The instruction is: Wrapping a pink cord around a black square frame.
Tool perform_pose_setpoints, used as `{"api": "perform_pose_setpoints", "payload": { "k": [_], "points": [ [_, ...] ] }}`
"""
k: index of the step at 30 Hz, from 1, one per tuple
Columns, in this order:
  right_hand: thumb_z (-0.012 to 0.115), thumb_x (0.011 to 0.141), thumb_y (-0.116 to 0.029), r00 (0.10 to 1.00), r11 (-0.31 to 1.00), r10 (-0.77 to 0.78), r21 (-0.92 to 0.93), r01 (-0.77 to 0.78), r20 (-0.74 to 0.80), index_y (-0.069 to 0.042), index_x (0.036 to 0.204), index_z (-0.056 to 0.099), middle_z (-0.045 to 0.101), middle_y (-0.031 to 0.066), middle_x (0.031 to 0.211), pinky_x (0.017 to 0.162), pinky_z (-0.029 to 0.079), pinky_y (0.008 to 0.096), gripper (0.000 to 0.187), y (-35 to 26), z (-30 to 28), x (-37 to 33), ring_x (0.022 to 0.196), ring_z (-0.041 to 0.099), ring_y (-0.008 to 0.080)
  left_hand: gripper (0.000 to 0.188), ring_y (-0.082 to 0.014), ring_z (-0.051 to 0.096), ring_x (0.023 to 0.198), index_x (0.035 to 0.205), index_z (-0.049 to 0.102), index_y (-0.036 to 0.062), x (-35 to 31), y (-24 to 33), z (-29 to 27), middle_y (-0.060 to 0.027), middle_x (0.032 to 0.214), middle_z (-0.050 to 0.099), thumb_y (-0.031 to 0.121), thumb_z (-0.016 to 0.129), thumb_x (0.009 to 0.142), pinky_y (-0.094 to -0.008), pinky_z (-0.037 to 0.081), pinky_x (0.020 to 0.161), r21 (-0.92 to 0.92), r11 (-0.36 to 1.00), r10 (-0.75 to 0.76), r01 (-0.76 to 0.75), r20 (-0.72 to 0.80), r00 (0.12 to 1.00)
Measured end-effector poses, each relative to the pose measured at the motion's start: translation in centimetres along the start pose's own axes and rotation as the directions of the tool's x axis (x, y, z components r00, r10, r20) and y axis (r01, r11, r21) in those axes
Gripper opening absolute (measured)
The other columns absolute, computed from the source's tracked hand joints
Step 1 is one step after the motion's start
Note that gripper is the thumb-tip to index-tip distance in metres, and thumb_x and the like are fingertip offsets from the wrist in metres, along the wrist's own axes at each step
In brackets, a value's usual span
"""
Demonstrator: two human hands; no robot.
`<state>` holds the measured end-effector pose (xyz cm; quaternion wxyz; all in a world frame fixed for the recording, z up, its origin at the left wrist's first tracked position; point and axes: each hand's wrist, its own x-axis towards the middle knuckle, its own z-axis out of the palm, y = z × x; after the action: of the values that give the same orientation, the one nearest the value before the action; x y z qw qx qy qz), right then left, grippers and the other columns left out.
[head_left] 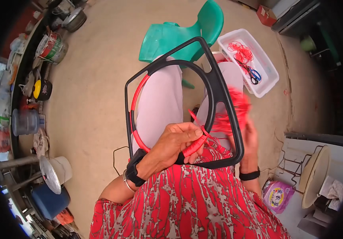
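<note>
A black frame [218, 81] with a round ring inside it rests across my lap. Red cord wrapping [140, 87] covers parts of the ring's left side, with black gaps between. My left hand [170, 144] is closed on the near part of the ring, thumb and fingers pinching the red-wrapped section [193, 148] where loose cord ends stick out. To the right, my right hand [251, 143] is smeared by motion beside the frame's edge. It grips a loose bundle of red cord [239, 107], also blurred, and the frame hides part of its fingers.
Ahead stands a green plastic chair [171, 40]. A white plastic bin [274, 75] beside it holds tangled red cord [241, 52] and scissors [255, 75]. Pots, a water jug [26, 122] and a blue container [51, 200] line the left. A purple package [277, 196] lies at the right.
</note>
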<state>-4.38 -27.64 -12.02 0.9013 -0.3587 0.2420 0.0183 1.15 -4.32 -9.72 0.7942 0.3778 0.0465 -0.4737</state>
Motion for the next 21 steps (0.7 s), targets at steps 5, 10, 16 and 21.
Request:
{"api": "perform_pose_setpoints", "payload": {
  "k": [5, 10, 16, 21],
  "points": [
    [0.039, 0.1, -0.016, 0.953, 0.729, -0.235, 0.684, 0.04, 0.194, -0.005, 0.095, 0.043, 0.036, 0.0016, 0.073, 0.045, 0.037, 0.0266, 0.012, -5.9, -6.2, -3.1, 0.052, 0.036, 0.0089, 0.018, -0.02, 0.056, 0.043, 0.089, 0.058, -0.0008, 0.4, 0.3, 0.1, -0.0162, 0.066, 0.061, 0.016, 0.053, 0.094, -0.0285, 0.041, 0.037, -0.051, 0.998, -0.045, 0.045, -0.001, 0.999],
    [0.042, 0.1, -0.019, 0.969, 0.917, -0.233, 0.313, 0.248, -0.084, -0.003, 0.103, 0.045, 0.037, -0.0009, 0.07, 0.039, 0.03, 0.0203, 0.017, -5.9, -14.5, -7.6, 0.049, 0.034, 0.0073, 0.017, -0.0211, 0.056, 0.044, 0.088, 0.057, -0.0003, 1.0, 0.0, -0.2, -0.0169, 0.066, 0.061, 0.015, 0.052, 0.094, -0.0286, 0.041, 0.037, -0.051, 0.996, -0.08, 0.079, -0.003, 0.997],
    [0.043, 0.1, -0.024, 0.98, 0.979, -0.043, 0.188, 0.081, -0.197, -0.006, 0.107, 0.049, 0.036, -0.0024, 0.064, 0.035, 0.025, 0.0193, 0.02, -1.6, -16.1, -8.5, 0.046, 0.032, 0.0052, 0.015, -0.021, 0.056, 0.042, 0.092, 0.056, 0.0011, 1.4, 0.2, 0.6, -0.0171, 0.065, 0.062, 0.015, 0.054, 0.093, -0.0282, 0.041, 0.036, -0.005, 0.992, -0.125, 0.124, -0.068, 0.99],
    [0.04, 0.101, -0.022, 0.989, 0.954, -0.054, 0.284, 0.092, -0.138, -0.005, 0.105, 0.046, 0.038, -0.0006, 0.069, 0.038, 0.031, 0.0218, 0.019, -1.1, -16.9, -7.4, 0.05, 0.036, 0.0068, 0.015, -0.02, 0.056, 0.042, 0.096, 0.056, 0.0016, 1.3, 0.4, 0.7, -0.0158, 0.064, 0.062, 0.016, 0.057, 0.092, -0.0279, 0.041, 0.036, 0.038, 0.99, -0.129, 0.134, -0.1, 0.987]
  ]
}}
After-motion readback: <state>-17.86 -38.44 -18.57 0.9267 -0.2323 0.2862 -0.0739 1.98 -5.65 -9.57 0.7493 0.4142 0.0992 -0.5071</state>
